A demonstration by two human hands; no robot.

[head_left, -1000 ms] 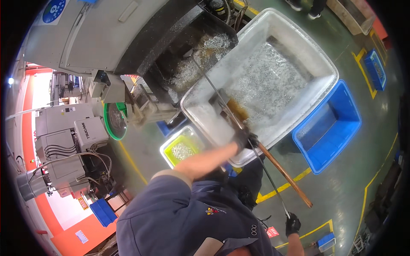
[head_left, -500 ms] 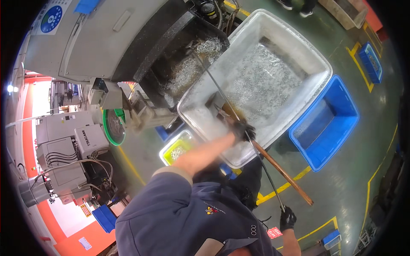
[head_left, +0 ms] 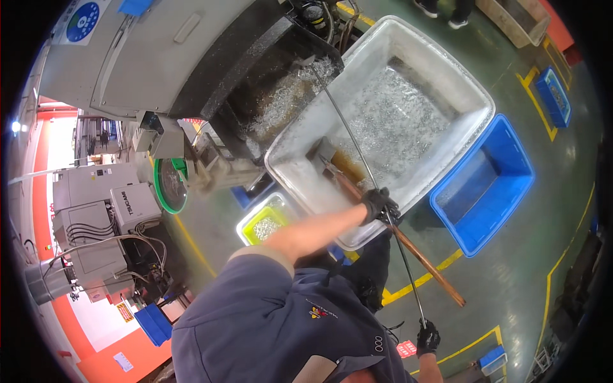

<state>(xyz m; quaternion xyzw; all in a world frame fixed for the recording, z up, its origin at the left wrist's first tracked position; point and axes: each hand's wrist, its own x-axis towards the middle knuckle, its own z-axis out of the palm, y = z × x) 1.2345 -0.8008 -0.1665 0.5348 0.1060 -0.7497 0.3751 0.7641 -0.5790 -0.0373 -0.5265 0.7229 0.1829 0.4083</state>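
Observation:
A long thin metal rod point(head_left: 353, 136) runs slantwise over the big white tub, its far end among silvery metal shavings point(head_left: 287, 96) in the dark machine tray point(head_left: 220, 124). My left hand point(head_left: 379, 205), in a black glove, is closed around the rod near the tub's front rim. Lower right, my right hand point(head_left: 428, 337), also black-gloved, grips the rod's near end. Shavings cover the floor of the white tub point(head_left: 290, 169). A wooden-handled tool point(head_left: 428, 271) leans in this tub, its handle crossing beneath the rod and sticking out past the rim. Its head is partly hidden.
A blue bin point(head_left: 517, 185) stands right of the tub. Left of it sits a small white container with a yellow-green basket point(head_left: 262, 220) of shavings. A grey machine point(head_left: 140, 57) rises upper left. A person's shoes point(head_left: 457, 24) show at the top; another blue crate point(head_left: 554, 96) is far right.
The rod's far end has shifted right and slightly back across the shavings. My left hand has come down and right, towards the tub's front rim. My right hand has dropped slightly, still gripping.

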